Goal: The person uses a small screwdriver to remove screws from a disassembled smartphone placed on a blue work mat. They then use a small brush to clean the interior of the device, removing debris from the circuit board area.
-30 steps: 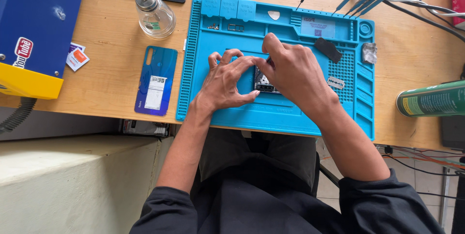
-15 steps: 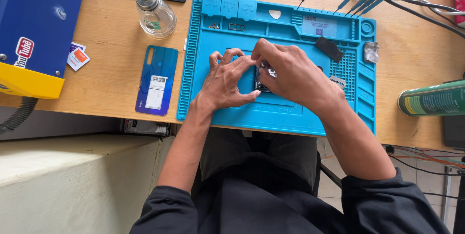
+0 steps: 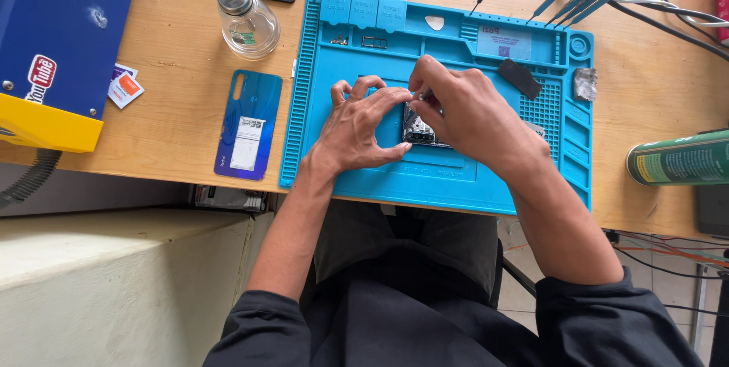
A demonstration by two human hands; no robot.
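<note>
Working w/ both hands over an opened phone (image 3: 420, 130) lying mid blue repair mat (image 3: 456, 177), circuit side up, mostly covered by our hands. Left hand (image 3: 363, 125) lies across the phone's left side, fingers spread & curled, thumb tip pressed at its lower edge; it braces rather than grips. Right hand (image 3: 469, 112) is curled over the phone's right side, thumb & forefinger pinched on a small metal tool tip (image 3: 423, 96) at the phone's upper edge; can't tell what kind of tool. Blue back cover (image 3: 248, 124) lies flat on the wooden desk (image 3: 175, 63), just left of the mat, apart from both hands. Glass bottle (image 3: 244, 17) stands above it, near the mat's top-left corner. Green spray can (image 3: 680, 158) lies on its side at the desk's right edge. Small dark pad (image 3: 519, 78) sits on the mat just right of our right hand.
</note>
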